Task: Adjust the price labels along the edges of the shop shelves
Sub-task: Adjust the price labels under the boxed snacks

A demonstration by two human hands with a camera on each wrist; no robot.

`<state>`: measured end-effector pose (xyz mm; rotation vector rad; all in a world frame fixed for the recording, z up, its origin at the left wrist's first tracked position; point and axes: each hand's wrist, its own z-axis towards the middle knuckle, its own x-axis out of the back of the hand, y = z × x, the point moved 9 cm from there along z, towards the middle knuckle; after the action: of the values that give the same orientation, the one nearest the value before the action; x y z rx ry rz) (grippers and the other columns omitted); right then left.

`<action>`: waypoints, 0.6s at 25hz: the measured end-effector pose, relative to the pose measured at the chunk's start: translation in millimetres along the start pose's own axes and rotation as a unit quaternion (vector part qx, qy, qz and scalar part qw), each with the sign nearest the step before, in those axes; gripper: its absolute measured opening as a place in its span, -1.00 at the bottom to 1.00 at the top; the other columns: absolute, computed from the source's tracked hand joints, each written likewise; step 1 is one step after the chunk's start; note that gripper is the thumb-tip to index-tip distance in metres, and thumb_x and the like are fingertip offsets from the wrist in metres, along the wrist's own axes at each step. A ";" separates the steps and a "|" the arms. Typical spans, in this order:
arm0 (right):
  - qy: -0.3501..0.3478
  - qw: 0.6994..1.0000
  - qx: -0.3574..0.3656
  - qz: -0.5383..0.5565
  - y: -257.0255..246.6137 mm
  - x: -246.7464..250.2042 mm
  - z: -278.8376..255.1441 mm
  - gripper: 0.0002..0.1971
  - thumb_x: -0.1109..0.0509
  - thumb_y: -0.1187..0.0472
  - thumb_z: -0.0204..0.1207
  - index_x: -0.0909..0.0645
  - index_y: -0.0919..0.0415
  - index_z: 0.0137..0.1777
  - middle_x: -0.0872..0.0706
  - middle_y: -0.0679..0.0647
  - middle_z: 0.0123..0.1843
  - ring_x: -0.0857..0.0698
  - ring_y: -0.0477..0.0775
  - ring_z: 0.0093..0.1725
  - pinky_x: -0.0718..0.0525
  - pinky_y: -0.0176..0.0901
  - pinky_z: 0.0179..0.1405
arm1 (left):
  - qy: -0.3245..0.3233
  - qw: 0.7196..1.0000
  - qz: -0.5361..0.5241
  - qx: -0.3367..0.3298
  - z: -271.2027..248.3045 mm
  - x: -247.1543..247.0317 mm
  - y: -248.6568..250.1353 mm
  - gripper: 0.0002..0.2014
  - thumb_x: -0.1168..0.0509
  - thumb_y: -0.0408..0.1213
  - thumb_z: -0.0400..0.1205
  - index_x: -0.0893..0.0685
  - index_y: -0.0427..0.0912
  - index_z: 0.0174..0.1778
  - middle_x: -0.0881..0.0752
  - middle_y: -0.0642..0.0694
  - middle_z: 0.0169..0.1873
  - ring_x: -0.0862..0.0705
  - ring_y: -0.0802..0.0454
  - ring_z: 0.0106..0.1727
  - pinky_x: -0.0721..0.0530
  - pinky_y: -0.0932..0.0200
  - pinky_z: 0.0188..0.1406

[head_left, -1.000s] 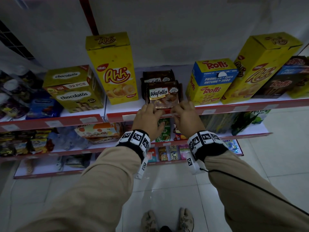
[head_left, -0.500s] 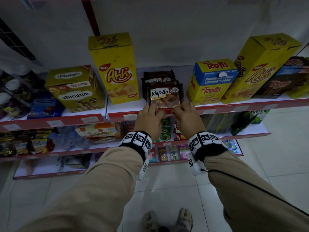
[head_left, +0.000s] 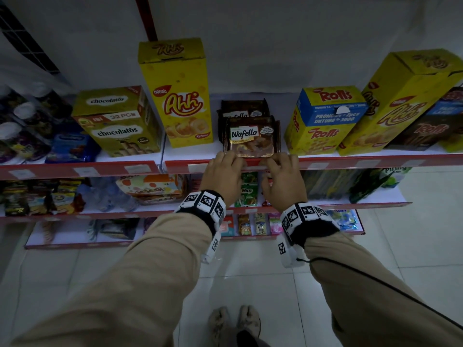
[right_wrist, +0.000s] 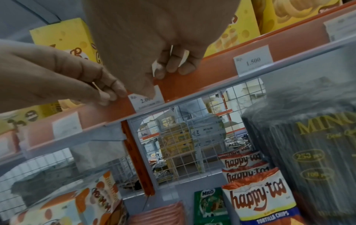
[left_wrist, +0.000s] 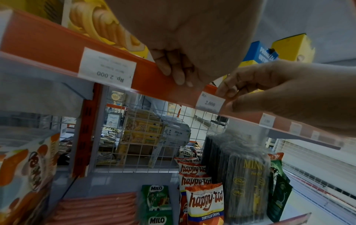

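Observation:
A white price label [left_wrist: 210, 103] reading 2.000 sits in the red edge strip [head_left: 333, 162] of the upper shelf, below the Wafello pack [head_left: 251, 137]. My right hand [left_wrist: 227, 97] pinches the label's right end; in the right wrist view the right hand [right_wrist: 163, 71] has its fingers curled over the strip's top and its thumb across the label [right_wrist: 148, 101]. Just left of the label, my left hand [left_wrist: 173, 73] curls its fingers over the strip. In the head view the left hand [head_left: 230, 159] and right hand [head_left: 275, 162] lie close together and hide most of the label.
More labels sit along the strip: an upside-down Rp 2.000 [left_wrist: 106, 67] to the left and a 1.500 [right_wrist: 252, 60] to the right. Yellow Ahh [head_left: 179, 96], Chocolatos [head_left: 117, 121] and Rolls [head_left: 323, 121] boxes flank the pack. Happy Tos bags [left_wrist: 204, 202] and Milo sachets [left_wrist: 157, 197] fill the shelf below.
Both hands stay at the same spot on the strip under the Wafello pack, with only a slight shift of the fingers downward onto the strip.

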<state>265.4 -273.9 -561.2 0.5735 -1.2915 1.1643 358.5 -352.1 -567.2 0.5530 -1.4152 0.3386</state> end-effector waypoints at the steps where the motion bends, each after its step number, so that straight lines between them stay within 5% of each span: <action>1: 0.004 1.000 0.006 0.001 -1.2 1.1 -1.6 -0.70 -0.39 0.22 0.40 -0.63 0.29 0.12 -0.59 0.28 0.14 -0.49 0.33 0.12 -0.54 0.08 0.04 | 0.001 1.000 -0.009 -0.003 -0.6 1.7 -0.6 -0.64 -0.20 -0.33 0.57 -0.53 -0.19 0.31 -0.51 -0.19 0.24 -0.43 -0.19 0.24 -0.40 -0.01 0.21; 6: -0.025 0.999 0.025 -0.017 -16.2 -0.4 -2.8 -0.60 -0.41 0.09 0.35 -0.62 0.20 0.18 -0.58 0.25 0.21 -0.49 0.34 0.13 -0.51 0.13 0.04 | 0.002 1.000 0.005 -0.017 -10.4 7.0 -6.3 -0.57 -0.20 -0.32 0.56 -0.53 -0.20 0.39 -0.55 -0.18 0.26 -0.48 -0.20 0.26 -0.36 -0.01 0.23; 15: -0.075 0.992 0.102 -0.014 -95.8 -25.8 10.4 -0.53 -0.39 0.19 0.32 -0.57 0.22 0.27 -0.56 0.23 0.26 -0.47 0.33 0.27 -0.44 0.12 0.09 | 0.051 0.995 0.071 0.040 -48.1 29.7 -74.6 -0.58 -0.30 -0.26 0.45 -0.61 -0.14 0.27 -0.63 -0.14 0.15 -0.53 -0.20 0.17 -0.38 -0.05 0.15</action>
<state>349.8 -326.9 -557.6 0.8398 -1.2954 1.2572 442.6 -390.5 -552.8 0.4939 -1.3487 0.5337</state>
